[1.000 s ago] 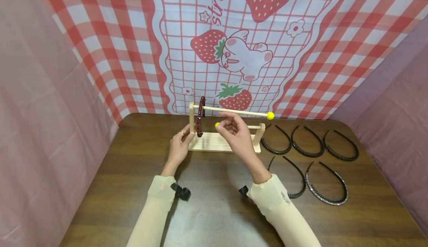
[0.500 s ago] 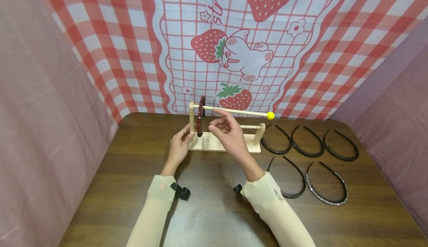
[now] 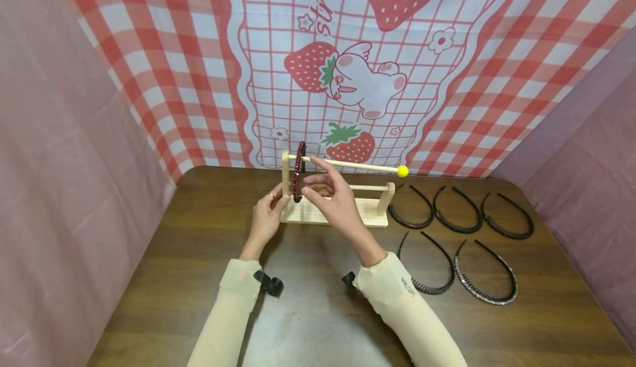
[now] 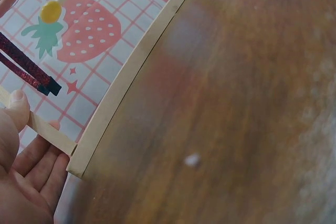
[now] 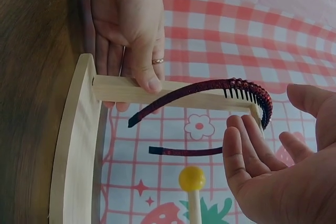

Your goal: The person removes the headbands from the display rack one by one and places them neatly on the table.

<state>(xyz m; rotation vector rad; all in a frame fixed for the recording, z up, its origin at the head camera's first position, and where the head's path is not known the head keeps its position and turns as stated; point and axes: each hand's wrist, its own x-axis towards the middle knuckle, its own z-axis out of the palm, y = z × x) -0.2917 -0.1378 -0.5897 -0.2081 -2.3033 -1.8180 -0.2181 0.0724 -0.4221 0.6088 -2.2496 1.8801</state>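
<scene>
A wooden stand (image 3: pixel 372 212) with two posts and two horizontal rods is on the table. My left hand (image 3: pixel 266 215) grips its left post (image 4: pixel 52 134), thumb on one side and fingers on the other. Over the upper rod (image 3: pixel 360 164), close to that post, hangs a dark red sparkly headband (image 3: pixel 297 174) with comb teeth. My right hand (image 3: pixel 335 198) is just right of the headband, its fingers loosely bent and thumb apart. In the right wrist view the fingers (image 5: pixel 239 153) overlap one arm of the headband (image 5: pixel 194 88); contact cannot be made out.
Several black headbands, such as one with a silvery band (image 3: pixel 507 295), lie on the wooden table (image 3: pixel 308 323) to the right. A yellow ball (image 3: pixel 402 171) caps the upper rod's free end. A strawberry-print cloth (image 3: pixel 412 91) hangs behind.
My right hand has moved left along the rods, from the lower rod's yellow tip to beside the red headband. My left hand keeps its hold on the post.
</scene>
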